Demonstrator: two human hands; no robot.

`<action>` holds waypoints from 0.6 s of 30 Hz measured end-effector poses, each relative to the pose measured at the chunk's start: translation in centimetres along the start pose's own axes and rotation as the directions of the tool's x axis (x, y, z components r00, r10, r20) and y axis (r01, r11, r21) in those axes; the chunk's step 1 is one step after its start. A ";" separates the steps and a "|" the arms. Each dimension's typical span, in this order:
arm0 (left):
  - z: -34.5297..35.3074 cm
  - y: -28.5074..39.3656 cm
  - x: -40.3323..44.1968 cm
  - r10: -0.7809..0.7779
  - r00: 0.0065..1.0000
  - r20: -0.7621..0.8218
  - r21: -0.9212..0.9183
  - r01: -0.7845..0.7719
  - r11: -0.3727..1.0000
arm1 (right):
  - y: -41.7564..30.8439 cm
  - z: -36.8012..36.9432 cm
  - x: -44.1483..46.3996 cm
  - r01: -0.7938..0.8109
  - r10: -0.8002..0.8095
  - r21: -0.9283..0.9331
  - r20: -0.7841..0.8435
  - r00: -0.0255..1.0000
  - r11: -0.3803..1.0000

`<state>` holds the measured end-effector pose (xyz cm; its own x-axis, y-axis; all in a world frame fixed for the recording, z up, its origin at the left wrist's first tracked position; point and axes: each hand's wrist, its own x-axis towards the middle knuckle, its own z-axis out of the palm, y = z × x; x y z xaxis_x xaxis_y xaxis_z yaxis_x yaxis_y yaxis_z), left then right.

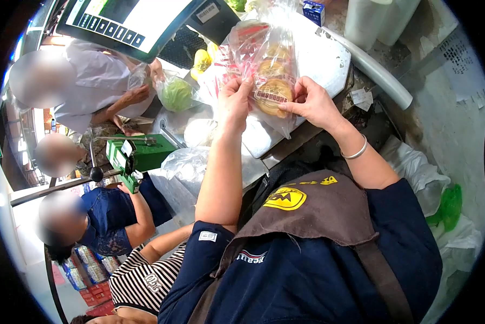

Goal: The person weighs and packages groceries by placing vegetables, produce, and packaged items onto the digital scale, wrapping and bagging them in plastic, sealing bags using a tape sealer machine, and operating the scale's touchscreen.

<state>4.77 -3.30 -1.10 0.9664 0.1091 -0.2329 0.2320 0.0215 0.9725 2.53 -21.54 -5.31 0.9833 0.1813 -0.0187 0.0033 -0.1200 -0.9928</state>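
A clear plastic bag [279,65] with red print holds several round, flat, golden-brown items. It lies over the white surface [320,59] at the top centre. My left hand [235,102] pinches the bag's left edge between thumb and fingers. On the other side, my right hand [313,102] grips the lower right part of the bag, its thumb and fingers closed on the plastic. A silver bangle [356,149] is round my right wrist. Left of my left hand is a second bag with a green cabbage [176,94].
A display screen [123,24] stands at the upper left. Several people are on the left, one person [94,81] near the cabbage. A green box [145,154] sits below it. A pale roll [372,70] and a small blue box [313,13] lie at the upper right.
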 end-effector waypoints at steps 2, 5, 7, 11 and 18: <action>-0.1 -0.2 0.1 0.003 1.000 -0.002 0.001 -0.003 1.000 | 0.1 0.0 -0.1 0.017 -0.017 -0.004 0.001 1.000 1.000; -0.2 -0.3 0.0 0.003 1.000 0.010 -0.018 -0.002 1.000 | 0.0 0.1 -0.2 0.027 -0.027 -0.010 0.005 1.000 1.000; -0.2 -0.4 -0.1 0.006 1.000 0.002 -0.011 -0.006 1.000 | -0.1 0.2 -0.3 0.021 -0.021 -0.011 0.008 1.000 1.000; -0.3 -0.5 -0.1 0.011 1.000 -0.005 -0.016 -0.012 1.000 | 0.0 0.2 -0.4 0.016 -0.016 -0.032 0.019 1.000 0.999; -0.6 -0.5 -0.1 -0.023 1.000 0.011 -0.019 0.023 1.000 | -0.6 -0.2 -0.6 0.031 -0.026 -0.161 0.036 0.999 0.986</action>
<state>4.49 -2.72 -1.55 0.9619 0.0979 -0.2553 0.2522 0.0431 0.9667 1.97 -21.78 -4.69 0.9756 0.2195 0.0028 0.0635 -0.2700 -0.9608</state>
